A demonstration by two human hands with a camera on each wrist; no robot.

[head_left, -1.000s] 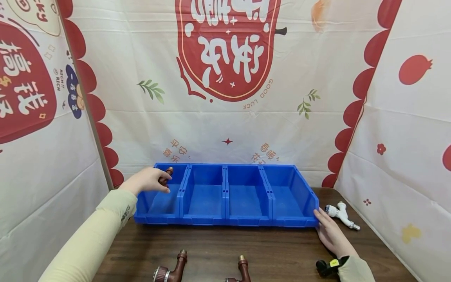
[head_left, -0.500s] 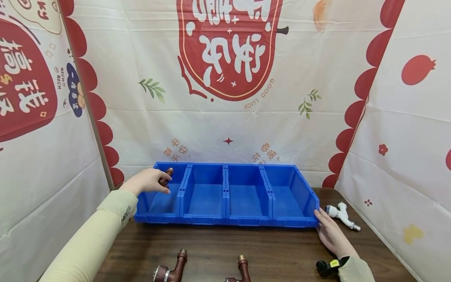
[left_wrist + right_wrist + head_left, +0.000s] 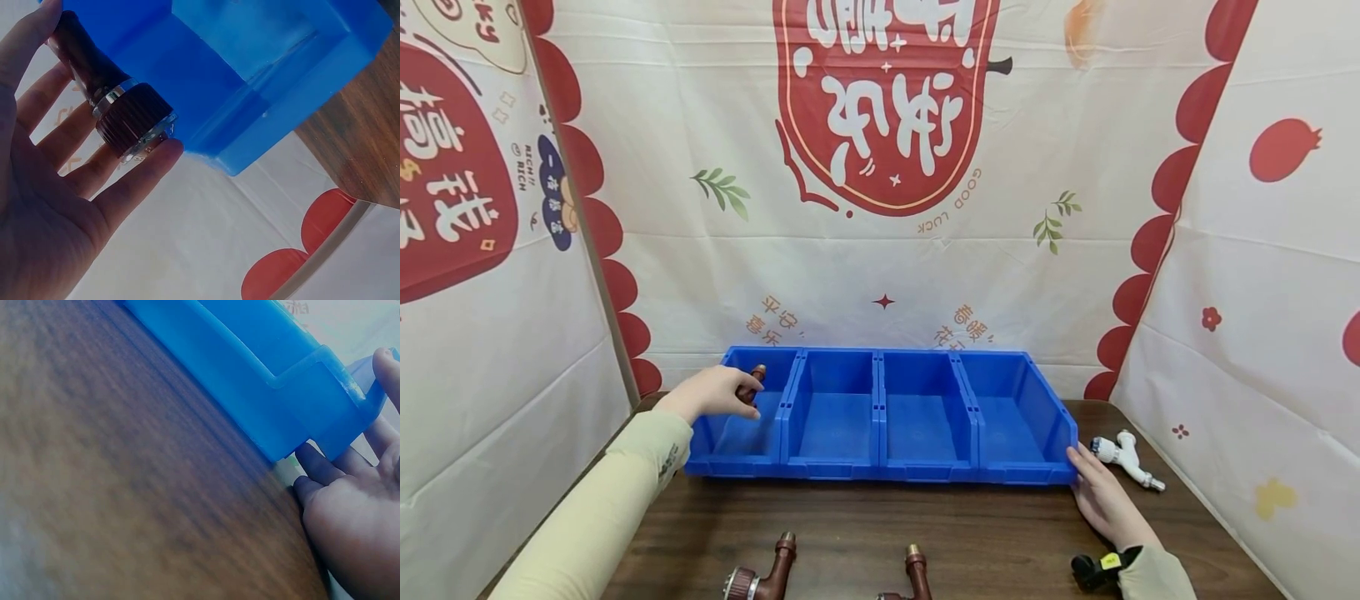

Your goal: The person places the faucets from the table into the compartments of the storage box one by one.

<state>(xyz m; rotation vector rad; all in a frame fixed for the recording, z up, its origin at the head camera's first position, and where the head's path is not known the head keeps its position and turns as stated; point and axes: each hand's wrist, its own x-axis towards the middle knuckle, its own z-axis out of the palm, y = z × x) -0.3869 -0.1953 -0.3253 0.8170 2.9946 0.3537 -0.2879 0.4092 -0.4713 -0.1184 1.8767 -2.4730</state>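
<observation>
My left hand (image 3: pixel 715 393) pinches a brown tap (image 3: pixel 751 385) over the leftmost compartment of a blue four-part bin (image 3: pixel 880 472). In the left wrist view the tap's ribbed collar (image 3: pixel 134 119) points toward the fingertips, while the thumb lies at its slim end. The fingers pass behind the tap. At the bin's other end my right hand (image 3: pixel 1103 493) touches the outer right side near the front corner. The right wrist view has its fingers (image 3: pixel 320 465) at the lower edge of that blue wall, loosely bent.
Two more brown taps, a left one (image 3: pixel 775 571) and a right one (image 3: pixel 916 573), lie at the near edge of the wooden table (image 3: pixel 1000 533). A white tap (image 3: pixel 1127 460) lies right of the bin. Printed cloth walls (image 3: pixel 880 258) enclose the table.
My left hand has dipped slightly, bringing the brown tap a little lower in the leftmost compartment. The right hand stays at the bin's side.
</observation>
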